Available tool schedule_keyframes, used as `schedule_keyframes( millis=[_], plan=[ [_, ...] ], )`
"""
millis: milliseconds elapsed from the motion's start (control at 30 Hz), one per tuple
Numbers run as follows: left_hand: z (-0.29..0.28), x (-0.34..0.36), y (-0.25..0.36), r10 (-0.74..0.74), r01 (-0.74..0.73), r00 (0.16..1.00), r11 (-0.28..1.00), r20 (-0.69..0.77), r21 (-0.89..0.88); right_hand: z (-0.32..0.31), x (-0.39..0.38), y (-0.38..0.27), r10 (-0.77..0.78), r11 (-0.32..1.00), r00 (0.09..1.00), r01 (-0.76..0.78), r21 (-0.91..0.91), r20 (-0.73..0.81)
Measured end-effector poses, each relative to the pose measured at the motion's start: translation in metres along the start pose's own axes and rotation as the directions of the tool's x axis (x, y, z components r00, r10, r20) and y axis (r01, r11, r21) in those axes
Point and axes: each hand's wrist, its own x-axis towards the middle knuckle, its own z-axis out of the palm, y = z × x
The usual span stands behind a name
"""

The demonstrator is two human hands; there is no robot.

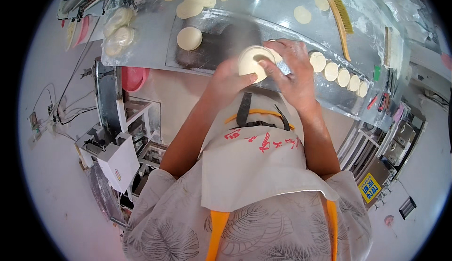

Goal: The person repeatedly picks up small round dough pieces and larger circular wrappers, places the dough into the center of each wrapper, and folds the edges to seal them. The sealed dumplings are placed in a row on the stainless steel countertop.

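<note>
Two hands [300,75] gripping dough discs [249,64], metal worktop [150,35], brush [340,21]

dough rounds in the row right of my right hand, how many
5: nearest round, second, third, fourth, fifth, lined up rightward from the right hand, which may hide more.

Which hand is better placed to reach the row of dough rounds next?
Probably the right hand: it is beside the row of dough rounds, while the left hand is farther off, on the other side of the dough stack both hands hold.
</note>
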Motion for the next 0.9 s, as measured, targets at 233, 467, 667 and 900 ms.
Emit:
schedule_keyframes(
  millis=[233,467,667,900],
  plan=[
    [0.005,-0.005,0.010,-0.020,0.016,0.999,0.990,0.027,0.140,0.004,-0.008,-0.007,-0.121,0.990,0.992,0.119,-0.071,-0.030],
    [0.004,-0.007,0.012,-0.026,0.018,0.998,0.990,0.051,0.141,-0.003,-0.011,-0.018,-0.051,0.999,0.998,0.052,-0.009,0.035],
    [-0.009,-0.009,0.006,-0.016,0.021,0.995,0.999,0.100,-0.042,-0.040,0.003,-0.016,0.256,0.857,0.948,-0.313,0.410,0.190],
    [-0.035,-0.001,-0.004,-0.100,0.100,0.995,0.994,-0.004,-0.051,-0.065,0.036,0.079,0.545,0.827,0.837,-0.547,0.128,0.053]
  ],
)
